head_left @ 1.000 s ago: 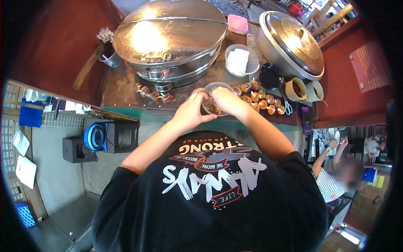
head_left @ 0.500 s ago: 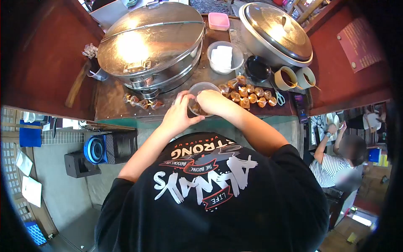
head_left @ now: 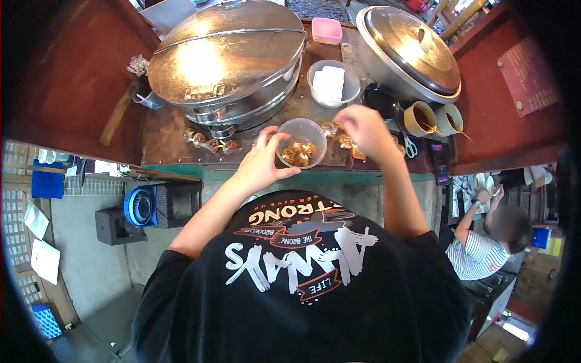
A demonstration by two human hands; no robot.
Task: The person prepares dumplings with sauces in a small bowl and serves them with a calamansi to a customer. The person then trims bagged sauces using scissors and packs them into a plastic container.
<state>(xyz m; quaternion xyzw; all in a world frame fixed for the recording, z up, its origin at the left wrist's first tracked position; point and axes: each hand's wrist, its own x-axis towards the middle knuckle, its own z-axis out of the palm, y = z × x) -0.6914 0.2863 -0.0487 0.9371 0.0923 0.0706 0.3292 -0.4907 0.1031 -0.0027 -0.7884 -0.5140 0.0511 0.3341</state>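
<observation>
My left hand [head_left: 263,160] grips the near left side of a round clear plastic tub [head_left: 319,129], thumb and fingers spread along its wall. Several small knotted plastic bags of brown sauce [head_left: 299,154] lie at the bottom of the tub. To its right, my right hand [head_left: 365,130] is above a group of similar sauce bags [head_left: 345,141], its fingers curled downward. Whatever those fingers pinch is hidden, and the hand and forearm cover much of the group.
A large lidded steel pot [head_left: 227,54] stands left, another lidded pot [head_left: 411,54] right. Between them are a tub with white contents [head_left: 330,85] and a pink box [head_left: 327,30]. Two sauce cups [head_left: 419,119], scissors [head_left: 411,147] and a phone [head_left: 440,162] sit right. A co-worker [head_left: 484,242] is behind.
My right hand has left the clear tub and moved right to the sauce bags, so the tub's contents now show. My left hand stays on the tub.
</observation>
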